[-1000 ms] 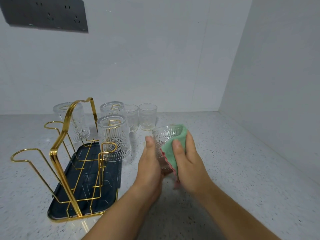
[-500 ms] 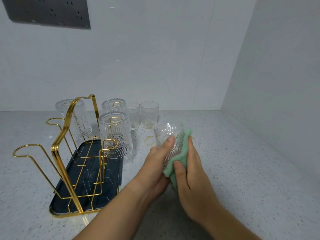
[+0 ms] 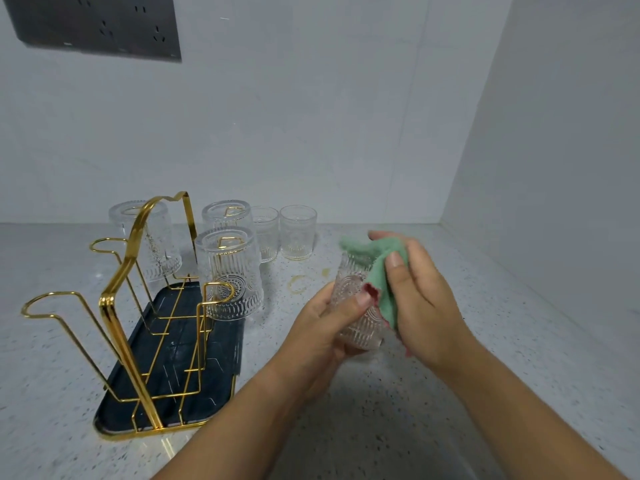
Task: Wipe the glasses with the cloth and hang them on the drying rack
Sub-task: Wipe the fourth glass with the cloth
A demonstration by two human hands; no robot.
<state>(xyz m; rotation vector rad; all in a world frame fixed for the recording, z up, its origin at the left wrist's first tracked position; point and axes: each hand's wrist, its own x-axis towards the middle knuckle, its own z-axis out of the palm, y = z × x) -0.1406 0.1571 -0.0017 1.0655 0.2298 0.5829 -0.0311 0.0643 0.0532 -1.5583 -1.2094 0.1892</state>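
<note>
Left grip (image 3: 325, 327): curled round the lower body of the held glass (image 3: 358, 323), thumb laid across the embossed wall. Right grip (image 3: 426, 306): clamped on the green cloth (image 3: 384, 258), pressing it against the upper wall and over the rim. Glass tilted, between both grips, apparently just off the surface (image 3: 502, 393), to the right of the drying rack (image 3: 110, 306).

Handling, as judged:
- Rigid, brittle, light enough for one grip.
- Ribbed relief for purchase; expect slip where damp.
- Take hold round the body, low down, never by the rim alone.
- Keep the squeeze moderate.
- Treat the cloth as soft and limp: bunch it under the fingers, then push it into the mouth to reach the inside.

Step in hand: wiping, probably outer wall and rim. Hanging not yet done for this glass.

Outward from the grips:
- Three hung glasses (image 3: 230, 271), mouth down on gold prongs at the rack's far end, above the dark drip tray (image 3: 194, 375).
- Free prongs at the near end.
- Two waiting glasses (image 3: 298, 232), upright on the surface, near the back wall.
- Brownish ring marks (image 3: 299, 284) between those and the held glass.

Risk when hanging: contact with a neighbouring glass. Approach a free near prong, mouth down, slowly.
</note>
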